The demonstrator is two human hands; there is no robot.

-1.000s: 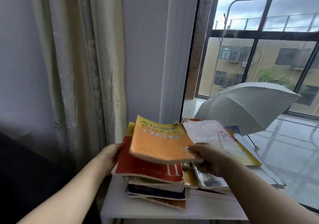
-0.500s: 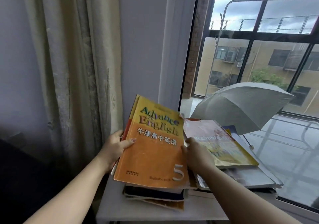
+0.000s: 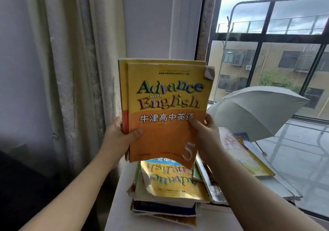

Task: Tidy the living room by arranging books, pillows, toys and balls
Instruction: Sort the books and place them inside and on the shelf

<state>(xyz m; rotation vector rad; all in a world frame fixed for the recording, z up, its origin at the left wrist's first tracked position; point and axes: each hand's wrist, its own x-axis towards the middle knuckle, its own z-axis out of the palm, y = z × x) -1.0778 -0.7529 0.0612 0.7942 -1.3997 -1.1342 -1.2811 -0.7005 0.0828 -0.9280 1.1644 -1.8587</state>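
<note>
An "Advance with English" textbook, yellow above and orange below with a large 5 near its lower right corner, is held upright facing the camera, clear of the pile beneath it. Its upper right corner is dog-eared. Directly behind it, showing along the top and the 9 o'clock edge, is a second book with a yellow cover and a red band lower down.

The left hand grips both books at 8 o'clock, with the thumb laid across the front cover and the fingers hidden behind. The right hand grips the textbook's edge at 4 o'clock. Its thumb presses on the cover over the end of the Chinese title, and its fingers reach round the back.

At 6 o'clock from the held books, a stack of books lies on a white table. Its top book is another "Advance with English" copy, lying flat with the title upside down to the camera. At 4 o'clock, just beside that stack, a pink-and-yellow book tops a second, flatter pile.

At 3 o'clock an open grey umbrella rests tipped on its canopy. A cream curtain hangs at 9 o'clock. A dark-framed window fills 1 to 2 o'clock, with a beige building beyond it under a cloudy sky.
</note>
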